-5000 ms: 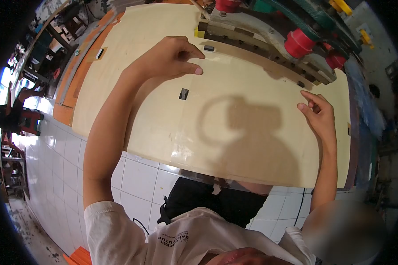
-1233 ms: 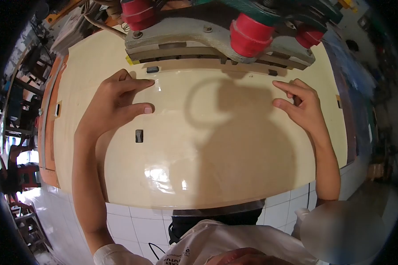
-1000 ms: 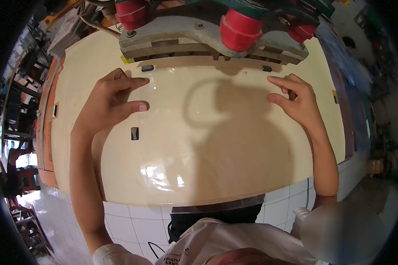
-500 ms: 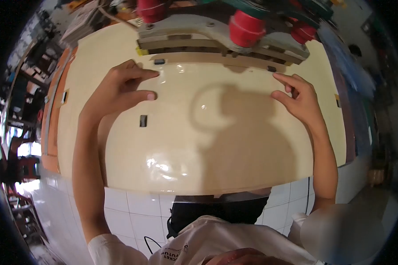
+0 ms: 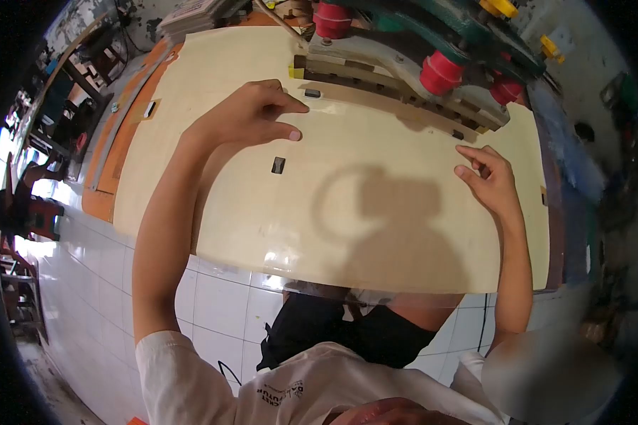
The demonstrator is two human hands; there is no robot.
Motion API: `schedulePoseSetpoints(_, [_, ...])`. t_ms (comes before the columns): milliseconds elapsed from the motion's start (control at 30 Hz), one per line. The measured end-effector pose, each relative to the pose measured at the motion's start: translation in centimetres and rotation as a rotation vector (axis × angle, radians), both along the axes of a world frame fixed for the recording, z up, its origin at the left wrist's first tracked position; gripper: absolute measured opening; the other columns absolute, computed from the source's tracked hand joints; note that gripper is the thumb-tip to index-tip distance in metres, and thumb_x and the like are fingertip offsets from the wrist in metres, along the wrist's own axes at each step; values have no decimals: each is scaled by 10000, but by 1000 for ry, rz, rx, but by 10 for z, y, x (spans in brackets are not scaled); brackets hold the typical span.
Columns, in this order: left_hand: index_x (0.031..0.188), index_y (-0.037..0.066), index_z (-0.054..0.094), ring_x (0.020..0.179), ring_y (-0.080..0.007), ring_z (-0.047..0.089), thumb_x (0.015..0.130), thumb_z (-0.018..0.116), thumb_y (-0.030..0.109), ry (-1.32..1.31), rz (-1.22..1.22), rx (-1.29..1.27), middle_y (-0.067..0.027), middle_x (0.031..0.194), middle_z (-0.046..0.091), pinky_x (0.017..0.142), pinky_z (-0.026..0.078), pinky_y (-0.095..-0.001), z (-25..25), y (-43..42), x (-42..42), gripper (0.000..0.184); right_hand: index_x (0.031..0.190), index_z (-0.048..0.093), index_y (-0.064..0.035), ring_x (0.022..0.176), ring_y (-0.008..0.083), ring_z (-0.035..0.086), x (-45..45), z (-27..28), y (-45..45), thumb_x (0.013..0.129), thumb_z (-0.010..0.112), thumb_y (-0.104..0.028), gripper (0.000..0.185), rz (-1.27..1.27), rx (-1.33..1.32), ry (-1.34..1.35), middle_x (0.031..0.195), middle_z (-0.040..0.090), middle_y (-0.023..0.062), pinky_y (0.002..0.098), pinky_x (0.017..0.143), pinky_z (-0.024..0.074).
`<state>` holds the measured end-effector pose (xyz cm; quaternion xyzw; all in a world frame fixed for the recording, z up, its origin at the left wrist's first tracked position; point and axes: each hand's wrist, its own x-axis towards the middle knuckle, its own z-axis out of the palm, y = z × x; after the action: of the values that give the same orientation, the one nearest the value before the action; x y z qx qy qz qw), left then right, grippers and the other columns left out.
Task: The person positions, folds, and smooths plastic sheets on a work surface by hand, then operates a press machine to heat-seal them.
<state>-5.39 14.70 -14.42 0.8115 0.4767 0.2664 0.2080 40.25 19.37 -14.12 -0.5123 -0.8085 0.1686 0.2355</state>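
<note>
My left hand (image 5: 259, 113) is over the pale sheet (image 5: 227, 205), its thumb and forefinger spread apart with nothing between them. Just beyond its fingertip lies a small dark block (image 5: 312, 93), and a second dark block (image 5: 278, 165) sits nearer my body, below the thumb. On the right, my right hand (image 5: 490, 177) has thumb and forefinger apart and holds nothing that I can see; its other fingers are curled. A small dark piece (image 5: 459, 134) lies just past its forefinger, by the edge of the metal press head (image 5: 404, 85).
Red cylinders (image 5: 441, 73) and green arms stand on the press head at the top. An orange board (image 5: 106, 191) with a metal strip borders the sheet at left. Stacked sheets (image 5: 198, 15) lie at the back left. Clear plastic hangs at right.
The camera view has turned and shifted, so the sheet and press head appear tilted. Both hands keep nearly the same spread pose beside the same dark pieces.
</note>
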Motion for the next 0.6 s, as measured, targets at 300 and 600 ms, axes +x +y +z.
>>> schedulePoseSetpoints(300, [1197, 59, 742, 758, -191, 533, 806, 866, 326, 9, -19, 15, -69, 834, 583, 699, 453, -340, -4, 2, -4, 489, 1179, 774, -135, 685, 100, 439, 0, 3, 0, 805, 849, -197, 387, 31, -15, 6, 784, 511, -24, 263, 628, 402])
schedulePoseSetpoints(600, [1196, 57, 741, 775, -204, 555, 813, 862, 336, 34, -18, -14, -87, 883, 607, 717, 474, -341, -3, 2, -5, 490, 1161, 777, -119, 678, 84, 429, 5, -1, 3, 819, 837, -154, 350, 87, -5, 49, 800, 526, -26, 250, 616, 392])
